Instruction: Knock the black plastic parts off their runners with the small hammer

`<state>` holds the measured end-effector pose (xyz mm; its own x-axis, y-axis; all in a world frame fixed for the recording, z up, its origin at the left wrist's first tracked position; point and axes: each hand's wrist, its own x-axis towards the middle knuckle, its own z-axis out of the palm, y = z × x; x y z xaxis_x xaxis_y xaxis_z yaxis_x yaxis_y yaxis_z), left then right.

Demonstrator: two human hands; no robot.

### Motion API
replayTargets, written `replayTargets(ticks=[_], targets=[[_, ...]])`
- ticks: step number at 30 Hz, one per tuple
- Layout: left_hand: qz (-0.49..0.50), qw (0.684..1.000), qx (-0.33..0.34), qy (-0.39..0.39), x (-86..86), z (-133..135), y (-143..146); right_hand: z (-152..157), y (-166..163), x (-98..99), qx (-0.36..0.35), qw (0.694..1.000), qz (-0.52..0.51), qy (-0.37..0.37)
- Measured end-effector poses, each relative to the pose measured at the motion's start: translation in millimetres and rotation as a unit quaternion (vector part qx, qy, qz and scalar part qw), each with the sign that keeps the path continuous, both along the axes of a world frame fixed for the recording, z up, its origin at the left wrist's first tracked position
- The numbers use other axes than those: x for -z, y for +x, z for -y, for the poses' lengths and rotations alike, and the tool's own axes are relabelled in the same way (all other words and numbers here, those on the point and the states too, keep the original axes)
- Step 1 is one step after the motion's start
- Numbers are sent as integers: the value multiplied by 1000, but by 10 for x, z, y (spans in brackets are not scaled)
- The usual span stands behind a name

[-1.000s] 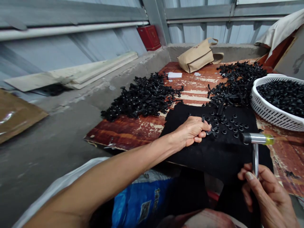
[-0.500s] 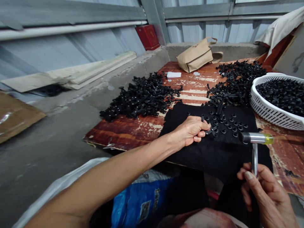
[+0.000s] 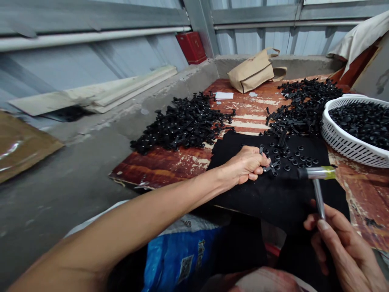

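Observation:
My left hand (image 3: 251,165) is closed in a pinch on a small black plastic strip (image 3: 267,169) with round ends, low over a black cloth (image 3: 240,198). Several round black caps (image 3: 287,168) lie on the cloth just right of those fingers, and more strips (image 3: 282,140) rest behind them. In my right hand (image 3: 343,239) is a mallet (image 3: 317,173) with a metal head, one dark face and one yellow face. Its head hangs above the cloth's right side, the dark face towards my left hand and slightly blurred.
A heap of black parts (image 3: 182,123) covers the table's left side, and another heap (image 3: 304,105) lies at the back right. A white basket (image 3: 343,142) of black pieces stands on the right. Behind sits a beige bag (image 3: 251,73). A blue sack (image 3: 170,259) is below the table edge.
The mallet has shifted left and tilted, its head now closer to my left hand. My left hand keeps its pinch in nearly the same place. The view has shifted slightly.

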<state>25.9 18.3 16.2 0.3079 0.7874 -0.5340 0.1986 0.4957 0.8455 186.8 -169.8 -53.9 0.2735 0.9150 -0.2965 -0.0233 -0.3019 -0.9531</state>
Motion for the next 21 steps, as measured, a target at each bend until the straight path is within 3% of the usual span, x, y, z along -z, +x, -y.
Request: replayTargets(ticks=[3,5,7,10,16,21], targets=[[-15,1000,15,15,-12,1,20,-35,59,-93,-46,993,100,35],[-23,999,20,19,-12,-1,25,-106,64,-188,-31,973,205,98],[-29,999,18,17,-8,-6,22,-200,58,-277,-22,934,309,178],[-24,999,18,18,2,-15,13,-338,57,-344,-66,862,424,270],[-26,999,30,27,29,-33,3,-481,100,-331,-112,803,544,218],[-21,999,28,12,52,-51,-10,-441,125,-429,-85,750,577,311]])
